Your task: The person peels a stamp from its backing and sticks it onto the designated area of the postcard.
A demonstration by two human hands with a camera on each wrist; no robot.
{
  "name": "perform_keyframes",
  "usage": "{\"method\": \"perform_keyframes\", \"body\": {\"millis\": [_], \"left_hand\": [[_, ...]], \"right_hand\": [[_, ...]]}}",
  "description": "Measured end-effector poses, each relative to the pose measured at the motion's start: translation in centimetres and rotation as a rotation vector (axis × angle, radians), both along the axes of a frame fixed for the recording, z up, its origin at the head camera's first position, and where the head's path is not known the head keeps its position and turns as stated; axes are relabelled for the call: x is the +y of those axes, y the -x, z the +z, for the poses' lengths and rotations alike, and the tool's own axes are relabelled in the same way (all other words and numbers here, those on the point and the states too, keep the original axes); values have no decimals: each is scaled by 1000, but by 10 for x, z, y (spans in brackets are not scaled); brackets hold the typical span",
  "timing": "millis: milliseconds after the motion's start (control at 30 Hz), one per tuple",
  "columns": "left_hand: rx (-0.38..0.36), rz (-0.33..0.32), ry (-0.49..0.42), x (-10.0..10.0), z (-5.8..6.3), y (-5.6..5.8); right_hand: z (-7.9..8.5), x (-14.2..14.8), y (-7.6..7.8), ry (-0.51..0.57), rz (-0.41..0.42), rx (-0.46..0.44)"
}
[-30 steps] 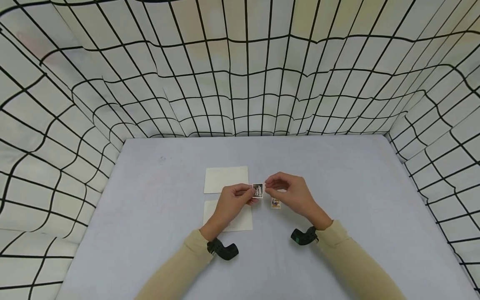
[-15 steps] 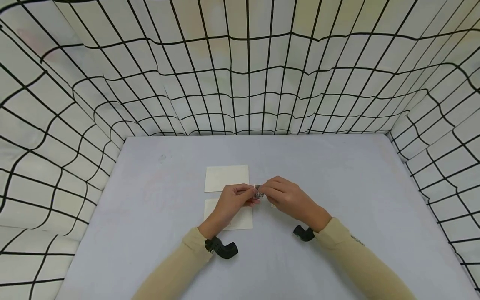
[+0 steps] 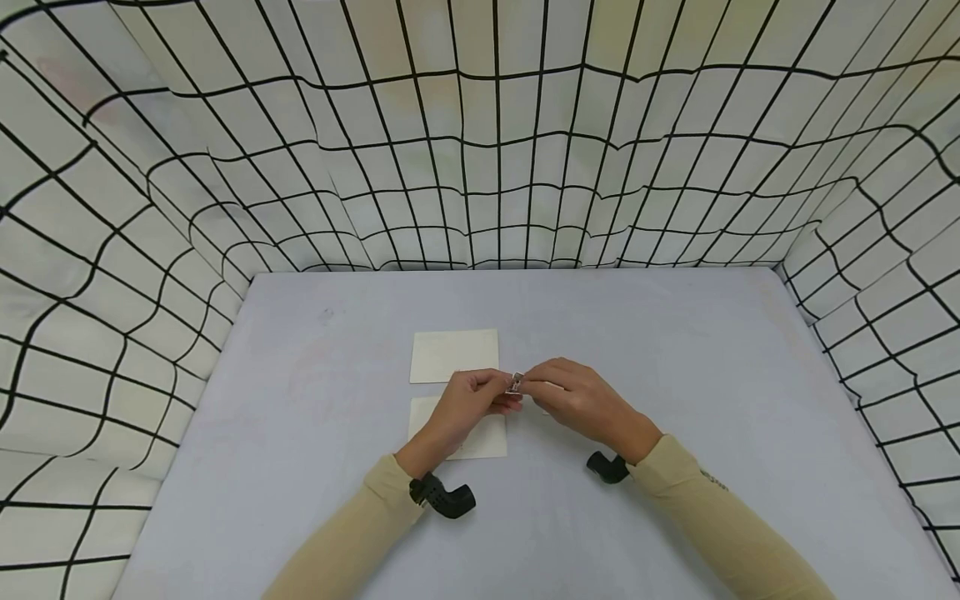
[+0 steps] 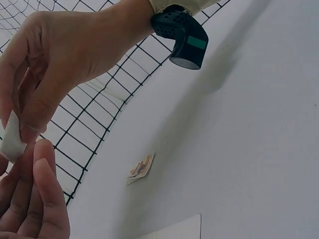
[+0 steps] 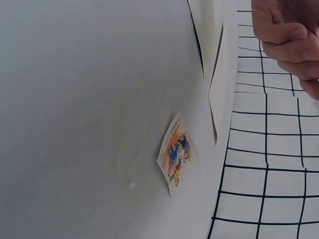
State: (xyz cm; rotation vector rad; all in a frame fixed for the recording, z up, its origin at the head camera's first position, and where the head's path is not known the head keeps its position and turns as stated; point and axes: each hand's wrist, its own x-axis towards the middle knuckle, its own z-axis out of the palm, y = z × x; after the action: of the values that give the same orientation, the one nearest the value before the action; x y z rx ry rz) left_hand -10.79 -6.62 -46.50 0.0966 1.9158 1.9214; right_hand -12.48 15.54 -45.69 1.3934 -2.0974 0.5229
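A second ago I had the right hand (image 3: 581, 398) hanging just off the small dark-grey picture stamp with a white border (image 3: 514, 383); now its thumb and fingers pinch that stamp's right side, while the left hand (image 3: 470, 400) pinches the other. The stamp, flat to my head camera then, is now tilted and curved, held between the two hands above the table. The second, orange-and-blue printed paper stamp (image 5: 175, 152), plain to see before, is almost covered by the right hand in my head view. Both forearms angle inward from the near edge, fingertips close together, beige fabric sleeves (image 3: 735, 517) behind the wrists and a black curved wrist mount (image 3: 450, 500) at the left one. My left wrist camera shows the held stamp's pale, bowed back and toothed edge. I see two cream rectangular paper sheets on the smooth whitish tabletop (image 3: 675, 333): the far sheet (image 3: 454, 357), and the near sheet (image 3: 480, 442) partly under the left hand. Black-lined grid netting (image 3: 480, 167) rises beyond.
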Motion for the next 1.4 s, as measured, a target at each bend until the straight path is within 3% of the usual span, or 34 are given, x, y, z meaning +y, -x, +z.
{"method": "perform_keyframes", "body": {"millis": [167, 300, 467, 633, 800, 933, 1200, 1400], "left_hand": [[160, 11, 127, 0, -6, -2], [305, 2, 179, -2, -8, -4], [349, -33, 148, -3, -8, -5], [404, 26, 186, -1, -8, -5], [383, 72, 180, 0, -8, -6], [341, 77, 162, 0, -8, -6], [254, 132, 138, 2, -12, -3], [202, 154, 142, 2, -15, -3]], "right_hand": [[-5, -1, -1, 73, -8, -57], [-9, -1, -2, 197, -27, -202], [-12, -1, -4, 317, -66, -379], [-12, -2, -8, 388, -103, -543], [-13, -4, -12, 454, -150, -732], [-14, -5, -14, 478, -194, -817], [-15, -6, -12, 527, -231, -771], [-12, -8, -12, 478, -265, -675]]}}
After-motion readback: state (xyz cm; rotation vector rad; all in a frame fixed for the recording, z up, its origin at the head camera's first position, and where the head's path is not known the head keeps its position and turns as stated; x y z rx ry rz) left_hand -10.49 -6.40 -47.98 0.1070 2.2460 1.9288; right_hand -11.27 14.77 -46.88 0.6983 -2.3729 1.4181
